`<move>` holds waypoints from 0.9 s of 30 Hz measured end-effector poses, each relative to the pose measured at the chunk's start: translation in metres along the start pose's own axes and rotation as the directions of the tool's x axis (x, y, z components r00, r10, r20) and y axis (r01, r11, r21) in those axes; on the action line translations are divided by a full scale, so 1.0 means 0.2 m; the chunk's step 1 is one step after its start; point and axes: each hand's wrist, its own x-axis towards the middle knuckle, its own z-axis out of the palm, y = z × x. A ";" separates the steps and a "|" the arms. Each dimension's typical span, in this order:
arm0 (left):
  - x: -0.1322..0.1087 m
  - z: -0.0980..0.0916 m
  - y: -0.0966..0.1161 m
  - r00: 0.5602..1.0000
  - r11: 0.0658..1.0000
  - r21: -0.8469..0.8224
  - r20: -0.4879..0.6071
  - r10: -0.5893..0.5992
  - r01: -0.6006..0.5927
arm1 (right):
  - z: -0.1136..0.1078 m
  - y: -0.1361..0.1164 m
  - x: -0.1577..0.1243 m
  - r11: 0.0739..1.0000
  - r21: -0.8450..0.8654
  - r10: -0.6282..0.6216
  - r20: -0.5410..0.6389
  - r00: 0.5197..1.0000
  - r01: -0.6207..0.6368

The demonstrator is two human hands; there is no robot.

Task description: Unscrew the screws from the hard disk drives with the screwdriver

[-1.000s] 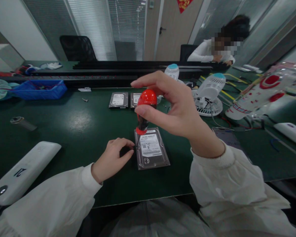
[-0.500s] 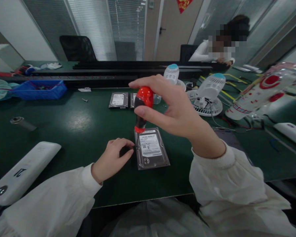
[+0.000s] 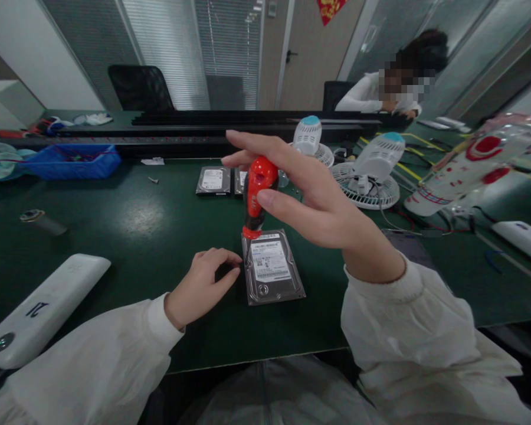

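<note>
A screwdriver with a red and black handle stands nearly upright over a hard drive. My right hand is closed on its handle, thumb on the near side and fingers stretched across the far side. The thin shaft points down to the drive's left edge, but its tip is too small to make out. The drive lies label up on the green table. Beside that left edge rests my left hand, fingers bent, thumb and forefinger apart, holding nothing. Whether its fingertips touch the drive I cannot tell.
Two more hard drives, one a left drive, lie behind. White fans and a clear-topped bottle are at right. At left are a blue bin, a metal cylinder and a white device. A person sits across the table.
The screwdriver handle has turned, with more of its red side facing me. My right fingers reach farther left and the thumb has shifted right. My left hand and the drive stay put.
</note>
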 end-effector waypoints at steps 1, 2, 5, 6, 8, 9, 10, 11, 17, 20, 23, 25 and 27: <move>0.00 0.00 0.00 1.000 1.000 0.000 0.002 -0.001 0.001 | 0.00 0.00 0.00 1.000 0.015 0.005 0.010 1.000 -0.006; 0.00 0.00 0.00 1.000 1.000 0.000 0.003 -0.001 0.001 | -0.01 -0.01 0.00 1.000 0.009 0.019 0.005 1.000 -0.019; 0.00 0.00 0.00 1.000 1.000 -0.002 -0.004 0.001 -0.001 | -0.01 -0.02 0.00 0.990 -0.105 0.088 -0.055 0.995 -0.093; 0.00 0.00 0.00 1.000 1.000 -0.003 -0.006 0.001 -0.001 | -0.01 -0.02 0.00 0.983 -0.147 0.102 -0.071 0.992 -0.112; 0.00 0.00 0.00 1.000 1.000 -0.007 -0.007 -0.002 0.002 | -0.01 -0.01 0.00 0.980 -0.177 0.085 -0.064 0.994 -0.096; 0.00 0.00 0.00 1.000 1.000 -0.009 -0.006 -0.003 0.003 | -0.02 -0.01 0.00 0.985 -0.161 0.063 -0.039 0.997 -0.069; 0.00 0.00 0.00 1.000 1.000 -0.009 -0.004 -0.003 0.003 | -0.02 0.00 0.00 0.990 -0.136 0.038 -0.013 0.999 -0.039; 0.00 0.00 0.00 1.000 1.000 -0.009 -0.002 -0.002 0.002 | -0.02 0.00 0.00 0.993 -0.115 0.023 0.006 1.000 -0.022; 0.00 0.00 0.00 1.000 1.000 -0.011 -0.010 0.018 -0.018 | -0.02 0.00 0.00 0.978 -0.183 0.084 -0.069 0.994 -0.095; 0.00 0.00 0.00 1.000 1.000 -0.005 -0.008 0.019 -0.019 | -0.01 0.01 0.00 0.981 -0.172 0.086 -0.046 0.995 -0.093; 0.00 0.00 0.00 1.000 1.000 0.000 -0.003 0.011 -0.011 | -0.02 0.00 -0.01 0.988 -0.126 0.089 -0.044 0.995 -0.094; 0.00 0.00 0.00 1.000 1.000 0.004 -0.005 0.014 -0.014 | -0.01 0.00 -0.01 0.983 -0.143 0.106 -0.074 0.992 -0.116; 0.00 0.00 0.00 1.000 1.000 0.009 -0.010 0.021 -0.021 | -0.01 0.00 0.00 0.970 -0.191 0.130 -0.109 0.986 -0.149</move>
